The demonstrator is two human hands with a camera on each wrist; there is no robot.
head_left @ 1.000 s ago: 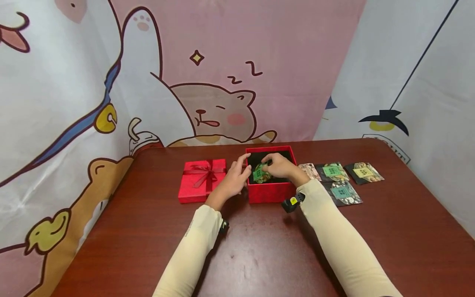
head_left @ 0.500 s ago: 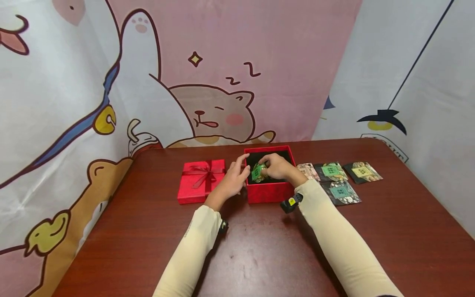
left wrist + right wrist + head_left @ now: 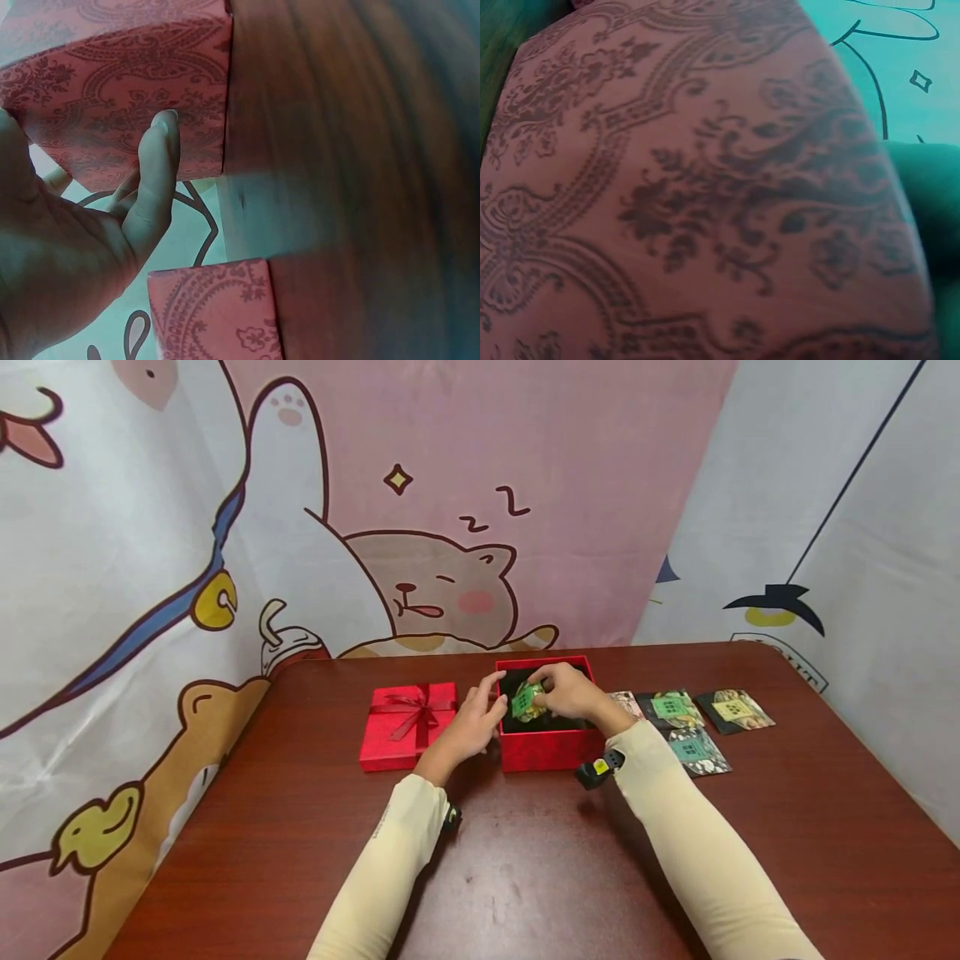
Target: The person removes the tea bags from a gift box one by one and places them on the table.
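Note:
In the head view my right hand (image 3: 567,689) reaches over a lidless red box (image 3: 551,750) and pinches a small printed packet with a green label (image 3: 527,702), tilted above the dark filling inside. My left hand (image 3: 472,720) lies along the box's left side, its fingertips right at the rim. Up close in the left wrist view, the left hand (image 3: 82,232) has loosely bent fingers beside the patterned red wall (image 3: 150,90), one fingertip against it. The box's side (image 3: 705,187) fills most of the right wrist view, where the packet is hidden.
A red lid with a ribbon bow (image 3: 408,727) lies left of the box. Several flat packets are to the right, one with a yellow label (image 3: 735,710) and one with a teal label (image 3: 697,752). A cartoon-printed cloth (image 3: 585,510) hangs behind the brown table (image 3: 525,877).
My right hand has risen slightly with the green-labelled packet, shifting a little right over the last half second. The left hand stays in place at the box.

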